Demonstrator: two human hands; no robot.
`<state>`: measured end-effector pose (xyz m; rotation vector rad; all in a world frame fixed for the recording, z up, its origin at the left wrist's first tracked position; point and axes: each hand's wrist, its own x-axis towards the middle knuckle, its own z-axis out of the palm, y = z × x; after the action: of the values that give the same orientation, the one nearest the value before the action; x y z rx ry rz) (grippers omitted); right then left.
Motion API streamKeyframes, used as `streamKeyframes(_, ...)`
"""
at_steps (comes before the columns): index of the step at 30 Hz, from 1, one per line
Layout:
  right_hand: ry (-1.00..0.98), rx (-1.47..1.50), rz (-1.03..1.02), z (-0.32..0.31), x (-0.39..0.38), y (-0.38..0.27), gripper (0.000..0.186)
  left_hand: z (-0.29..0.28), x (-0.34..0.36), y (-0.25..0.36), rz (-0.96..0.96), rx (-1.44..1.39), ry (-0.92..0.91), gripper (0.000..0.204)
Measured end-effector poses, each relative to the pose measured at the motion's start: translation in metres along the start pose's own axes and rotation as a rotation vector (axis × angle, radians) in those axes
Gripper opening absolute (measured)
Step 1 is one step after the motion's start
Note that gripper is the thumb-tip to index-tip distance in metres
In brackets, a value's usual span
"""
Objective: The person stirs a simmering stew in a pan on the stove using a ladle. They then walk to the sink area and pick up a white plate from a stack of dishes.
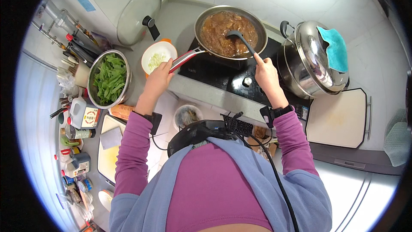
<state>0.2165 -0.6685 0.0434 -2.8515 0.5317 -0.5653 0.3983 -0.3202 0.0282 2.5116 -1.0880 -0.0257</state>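
Observation:
A frying pan (198,28) full of brown, saucy food sits on the black cooktop (223,76). My left hand (159,78) is closed round the end of its red and silver handle (187,58). In my right hand (267,76) is a dark spatula or spoon (245,42), its head dipped in the sauce near the pan's middle; the exact shape of that head is partly hidden. Just beyond my left hand stands a white bowl (147,54) with an orange rim, holding pale chopped pieces.
A steel bowl of leafy greens (110,78) stands at the left, near several bottles (84,112). A glass lid (138,17) leans on the back wall. To the right are a big steel pot (293,62) with a teal cloth (334,49) and a cutting board (337,118).

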Motion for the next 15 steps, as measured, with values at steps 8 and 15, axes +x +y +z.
streamKeyframes(8,-0.017,0.255,0.148,-0.015,-0.027,0.000,0.044,0.005,0.000,-0.004,0.025,0.026,0.036,0.053)
streamKeyframes(15,0.134,0.315,0.255,-0.015,-0.059,0.002,0.045,0.006,0.000,-0.003,0.053,0.059,0.078,0.054)
